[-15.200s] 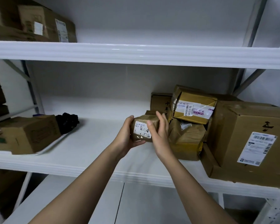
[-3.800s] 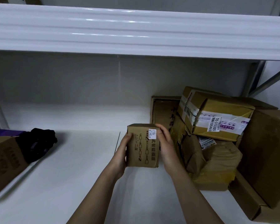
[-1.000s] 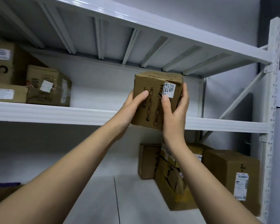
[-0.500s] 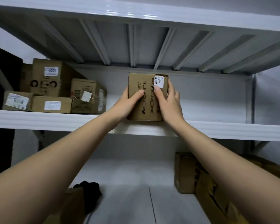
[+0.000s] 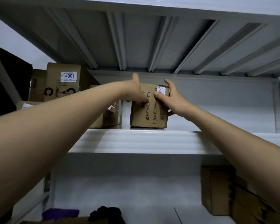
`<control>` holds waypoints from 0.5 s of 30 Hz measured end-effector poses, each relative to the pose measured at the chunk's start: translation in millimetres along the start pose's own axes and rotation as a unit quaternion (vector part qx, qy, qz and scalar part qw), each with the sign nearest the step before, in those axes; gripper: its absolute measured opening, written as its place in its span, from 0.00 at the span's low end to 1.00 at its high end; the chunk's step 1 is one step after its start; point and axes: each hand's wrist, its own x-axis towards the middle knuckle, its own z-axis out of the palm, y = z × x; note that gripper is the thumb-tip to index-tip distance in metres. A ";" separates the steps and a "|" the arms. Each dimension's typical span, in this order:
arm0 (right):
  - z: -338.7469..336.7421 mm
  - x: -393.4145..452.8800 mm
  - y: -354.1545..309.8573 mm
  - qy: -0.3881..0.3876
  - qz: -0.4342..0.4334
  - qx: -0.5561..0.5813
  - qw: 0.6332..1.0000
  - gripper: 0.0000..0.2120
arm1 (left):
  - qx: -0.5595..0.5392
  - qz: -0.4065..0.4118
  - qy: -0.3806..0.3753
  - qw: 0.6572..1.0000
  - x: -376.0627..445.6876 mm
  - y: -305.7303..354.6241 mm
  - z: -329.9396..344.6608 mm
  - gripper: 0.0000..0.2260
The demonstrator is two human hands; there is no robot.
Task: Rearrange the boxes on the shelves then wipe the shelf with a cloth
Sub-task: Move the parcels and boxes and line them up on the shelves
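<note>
On upper shelf [image 5: 136,141]: small box [image 5: 148,110] now stands upright near the front edge, lifted up from the lower shelf.
Left hand [image 5: 136,92]: grips its left side.
Right hand [image 5: 171,98]: grips its right side.
Meaning: box almost placed; wiping remains.

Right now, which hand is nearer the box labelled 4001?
Left. The left hand grips the small box's left side, toward the 4001 box; the right hand holds its far, right side.

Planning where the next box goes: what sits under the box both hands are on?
The small box stands on the upper shelf; its underside and the shelf behind are hidden.
</note>
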 end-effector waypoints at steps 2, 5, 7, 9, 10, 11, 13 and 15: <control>5.4 10.2 -6.6 -0.022 0.006 -0.021 1.000 0.28 | 0.056 0.001 -0.024 0.998 10.8 -12.5 -4.7 0.33; 19.7 26.2 -16.6 -0.061 0.019 -0.084 0.994 0.21 | 0.111 0.018 -0.029 0.993 24.2 -34.4 -7.1 0.26; 28.0 35.2 -21.9 -0.091 0.031 -0.120 0.988 0.19 | 0.135 0.036 -0.031 0.990 31.8 -45.5 -5.4 0.20; 37.9 46.8 -25.5 -0.108 0.035 -0.161 0.980 0.19 | 0.152 0.035 -0.048 0.987 42.4 -56.8 -3.9 0.17; 42.2 50.8 -26.5 -0.117 0.036 -0.179 0.976 0.19 | 0.160 0.029 -0.063 0.985 46.6 -61.9 -2.5 0.17; 46.5 56.4 -28.5 -0.125 0.036 -0.199 0.971 0.20 | 0.168 0.022 -0.079 0.982 51.2 -67.0 -1.5 0.17; 55.4 66.4 -29.6 -0.137 0.029 -0.244 0.960 0.21 | 0.197 0.009 -0.101 0.975 56.4 -75.5 0.7 0.16; 59.8 73.6 -28.5 -0.144 0.025 -0.285 0.947 0.22 | 0.236 0.005 -0.115 0.965 57.4 -80.1 3.8 0.15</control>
